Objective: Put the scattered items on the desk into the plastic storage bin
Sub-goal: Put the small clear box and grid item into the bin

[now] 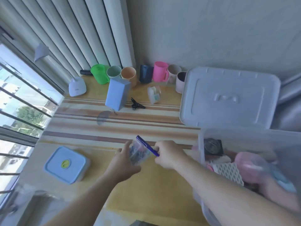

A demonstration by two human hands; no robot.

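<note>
left hand (123, 158) grips a little clear bag (138, 154), right hand (167, 154) pinches the pen (147, 145), which might slip before reaching the bin (201, 144) at lower right

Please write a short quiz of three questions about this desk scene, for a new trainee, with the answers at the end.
1. True or false: the grey lid is closed on the plastic storage bin.
2. Which item does the right hand hold? A) a green cup B) a blue pen C) a black hair clip
3. Fill in the missing word: the left hand holds a small clear ____ with small items inside.

Key
1. False: the lid lies on the desk behind the open bin.
2. B: the blue pen.
3. Bag: the clear bag, held between both hands.
</note>
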